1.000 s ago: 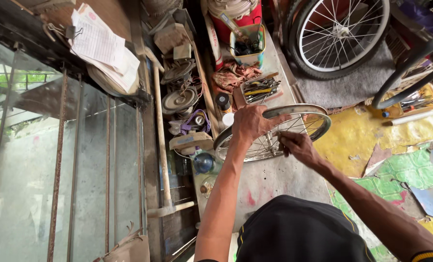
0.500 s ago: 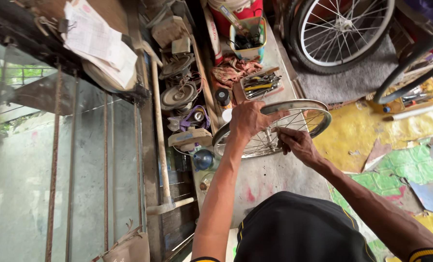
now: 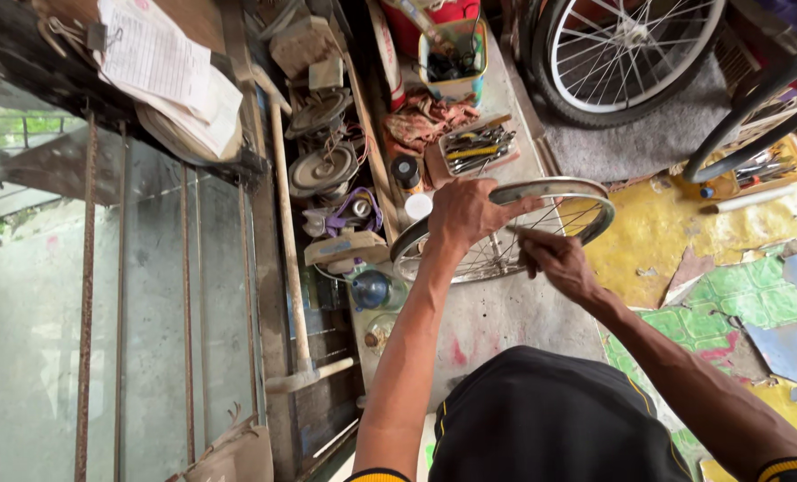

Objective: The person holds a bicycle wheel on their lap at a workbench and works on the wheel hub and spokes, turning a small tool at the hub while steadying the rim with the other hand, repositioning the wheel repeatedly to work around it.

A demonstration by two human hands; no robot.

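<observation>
1. The person's dark cap [image 3: 541, 419] is at the bottom of the view, closest to us. Both bare arms reach up and away from it.
2. The right hand [image 3: 555, 261] comes first. Its fingers are pinched together on something thin, down among the spokes [image 3: 492, 254]. The thin thing is too small to tell what it is.
3. The left hand [image 3: 464, 212] is a bit farther out. It is wrapped over the top of the wheel rim [image 3: 564, 189], with the fingers curled on the metal and pointing to the right.
4. The rim is a bare metal ring with no tire. It stands tilted on the gray floor [image 3: 497, 312], and it stretches from left to right across the view. The left hand holds it on the left part of the top, and the right hand is just below and to the right, nearer to the spokes.
5. Past the rim sits a tray of tools [image 3: 474, 147] and a red rag [image 3: 425, 120].
6. Farthest away is a bike wheel with a tire [image 3: 630, 54], leaning at the top.
</observation>
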